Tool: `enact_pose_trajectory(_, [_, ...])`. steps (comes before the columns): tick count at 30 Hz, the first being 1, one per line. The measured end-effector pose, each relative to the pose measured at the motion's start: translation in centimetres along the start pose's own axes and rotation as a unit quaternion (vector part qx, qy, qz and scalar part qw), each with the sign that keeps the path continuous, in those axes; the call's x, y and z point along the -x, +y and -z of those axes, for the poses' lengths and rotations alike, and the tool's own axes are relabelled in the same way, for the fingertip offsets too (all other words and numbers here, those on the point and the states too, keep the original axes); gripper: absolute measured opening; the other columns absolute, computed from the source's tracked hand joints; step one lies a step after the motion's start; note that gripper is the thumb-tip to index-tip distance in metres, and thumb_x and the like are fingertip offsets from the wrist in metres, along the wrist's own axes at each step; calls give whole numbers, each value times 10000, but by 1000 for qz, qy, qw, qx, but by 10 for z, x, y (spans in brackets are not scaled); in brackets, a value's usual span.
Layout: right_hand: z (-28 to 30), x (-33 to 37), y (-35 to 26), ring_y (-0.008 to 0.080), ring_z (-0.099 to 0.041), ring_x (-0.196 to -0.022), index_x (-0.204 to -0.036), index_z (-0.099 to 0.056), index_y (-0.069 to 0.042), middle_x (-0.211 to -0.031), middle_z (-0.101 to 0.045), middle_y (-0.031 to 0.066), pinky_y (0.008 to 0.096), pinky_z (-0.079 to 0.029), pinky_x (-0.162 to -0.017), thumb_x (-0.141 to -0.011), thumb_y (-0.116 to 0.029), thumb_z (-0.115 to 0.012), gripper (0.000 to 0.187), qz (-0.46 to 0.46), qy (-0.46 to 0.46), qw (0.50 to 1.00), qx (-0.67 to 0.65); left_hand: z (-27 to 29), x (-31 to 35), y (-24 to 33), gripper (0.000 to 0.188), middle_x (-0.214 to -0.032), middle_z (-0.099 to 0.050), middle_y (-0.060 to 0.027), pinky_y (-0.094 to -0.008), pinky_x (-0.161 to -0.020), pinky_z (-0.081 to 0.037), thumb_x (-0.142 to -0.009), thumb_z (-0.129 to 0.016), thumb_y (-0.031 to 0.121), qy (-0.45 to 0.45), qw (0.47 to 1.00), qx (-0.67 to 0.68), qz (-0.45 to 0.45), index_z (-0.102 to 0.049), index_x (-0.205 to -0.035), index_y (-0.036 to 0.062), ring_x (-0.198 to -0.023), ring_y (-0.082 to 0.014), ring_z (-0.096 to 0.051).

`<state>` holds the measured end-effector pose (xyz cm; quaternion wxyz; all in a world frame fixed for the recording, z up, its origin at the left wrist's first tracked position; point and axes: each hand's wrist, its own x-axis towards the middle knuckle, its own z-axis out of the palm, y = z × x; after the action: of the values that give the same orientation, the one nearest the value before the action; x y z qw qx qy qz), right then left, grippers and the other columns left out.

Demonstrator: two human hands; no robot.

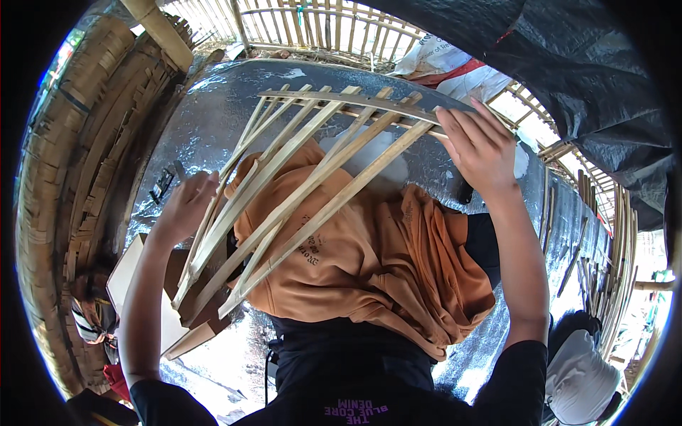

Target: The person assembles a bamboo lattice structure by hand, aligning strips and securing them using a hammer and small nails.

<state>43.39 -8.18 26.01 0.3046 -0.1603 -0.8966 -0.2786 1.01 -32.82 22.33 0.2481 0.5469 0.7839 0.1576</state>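
A fan-shaped lattice of pale bamboo slats (284, 207) lies slanted over my lap. Several long slats run from lower left to upper right and pass between thin cross strips (341, 101) at the far end. My right hand (479, 145) pinches the right end of those cross strips, its outer fingers partly raised. On the other side, my left hand (186, 204) is curled at the leftmost slats; its fingertips are partly hidden. Under the lattice, an orange-brown printed cloth garment (355, 263) covers my legs.
Shiny silver sheeting (234, 89) covers the floor. A small black object (163, 186) lies beyond my left hand. An open cardboard box (128, 273) stands by my left forearm. Woven bamboo wall (64, 199) rises at left; dark tarpaulin (568, 78) hangs at upper right. Loose sticks (572, 259) lie right.
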Motion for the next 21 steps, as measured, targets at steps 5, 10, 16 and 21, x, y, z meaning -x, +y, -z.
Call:
enact_pose_trajectory(5, [-1, -10, 6, 150, -688, -865, -1022, -703, -102, -962, -682, -3, 360, -553, -979, -826, -194, -722, 218, 8, -9, 1000, 1, -24, -25, -9, 717, -963, -692, -190, -449, -819, -536, -1065, -271, 607, -242, 967, 23, 72, -660, -1040, 6, -886, -280, -689])
enact_pose_trajectory(10, [-14, -15, 24, 149, -689, -794, -1024, -690, -139, -869, -654, -36, 328, -561, -939, -797, -188, -701, 232, 63, 32, 997, 40, -7, -36, -21, 1011, -1189, -643, -332, -599, -1005, -504, -900, -390, 807, -473, 787, 352, 185, -523, -1324, -101, -1150, -422, -649])
enact_pose_trajectory(16, [-13, -18, 23, 128, -694, -791, -990, -730, -81, -868, -715, 8, 295, -593, -800, -891, -221, -705, 173, 34, 33, 999, -10, -36, -13, -51, 1194, -1369, -526, -371, -708, -1101, -329, -781, -555, 838, -560, 609, 538, 161, -428, -1387, -182, -1306, -515, -507])
enact_pose_trajectory(21, [-26, -9, 21, 128, -690, -784, -963, -729, -74, -850, -712, 6, 296, -602, -753, -889, -208, -701, 156, 23, 17, 999, 14, -53, 1, -52, 1162, -1408, -502, -341, -726, -1079, -343, -767, -632, 784, -547, 564, 600, 149, -401, -1426, -145, -1318, -514, -493])
